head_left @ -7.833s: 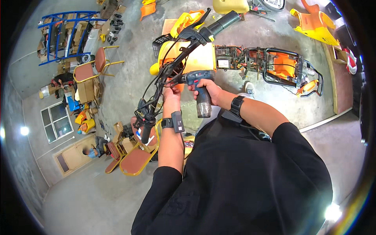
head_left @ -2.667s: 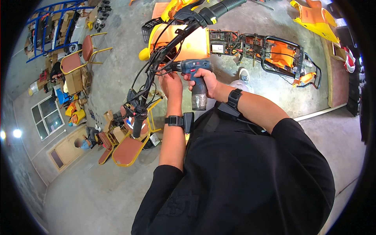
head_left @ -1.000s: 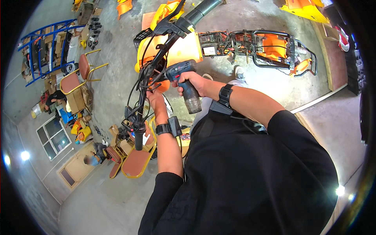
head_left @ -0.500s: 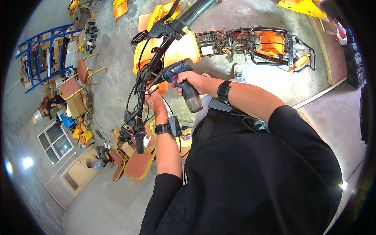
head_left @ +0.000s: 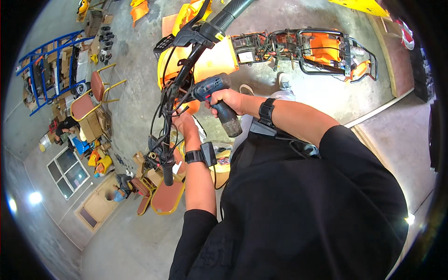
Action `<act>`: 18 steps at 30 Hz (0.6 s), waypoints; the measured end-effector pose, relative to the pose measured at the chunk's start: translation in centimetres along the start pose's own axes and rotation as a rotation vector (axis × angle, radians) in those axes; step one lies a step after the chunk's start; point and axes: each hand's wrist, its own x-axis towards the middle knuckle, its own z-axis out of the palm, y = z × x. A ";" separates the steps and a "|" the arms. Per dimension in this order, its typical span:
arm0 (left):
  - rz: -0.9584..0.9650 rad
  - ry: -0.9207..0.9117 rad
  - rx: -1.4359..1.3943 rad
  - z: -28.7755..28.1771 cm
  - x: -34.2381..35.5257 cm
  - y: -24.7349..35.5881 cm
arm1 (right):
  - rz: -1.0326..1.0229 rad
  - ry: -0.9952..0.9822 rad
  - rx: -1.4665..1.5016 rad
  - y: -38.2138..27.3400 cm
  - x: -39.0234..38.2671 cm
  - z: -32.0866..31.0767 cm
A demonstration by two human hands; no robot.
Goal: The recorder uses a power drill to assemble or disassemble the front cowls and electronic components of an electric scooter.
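My right hand [head_left: 227, 101] is wrapped round the grip of a blue and black cordless drill [head_left: 212, 86]. The drill's nose points left into the cables at the middle of a black handlebar [head_left: 189, 67]. Just below that nose, my left hand [head_left: 186, 124] reaches up with its fingers closed among the cables. What it holds, if anything, is hidden. The handlebar belongs to a partly stripped vehicle with an orange-yellow front panel [head_left: 216, 59]. Its bare black frame [head_left: 303, 70] stretches to the right, with wiring exposed.
Brown chairs with gold frames [head_left: 169, 197] stand at left, near a blue metal rack [head_left: 45, 79] and cardboard boxes [head_left: 90, 127]. Another person [head_left: 120, 193] sits at lower left. Yellow and orange body panels [head_left: 139, 11] lie on the floor beyond the vehicle.
The view has shifted slightly. My right hand keeps its grip on the drill, and both hands stay almost in place at the middle of the handlebar.
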 end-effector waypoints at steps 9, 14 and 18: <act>0.036 0.079 0.238 0.2 0.4 -0.3 | 0.014 -0.024 -0.001 0.1 0.8 -0.7; 0.076 0.060 0.139 0.4 -0.5 0.6 | 0.045 0.011 -0.019 -0.1 0.5 -0.3; 0.081 -0.020 0.103 0.4 -0.7 1.1 | 0.056 0.018 -0.026 -0.5 0.1 -0.1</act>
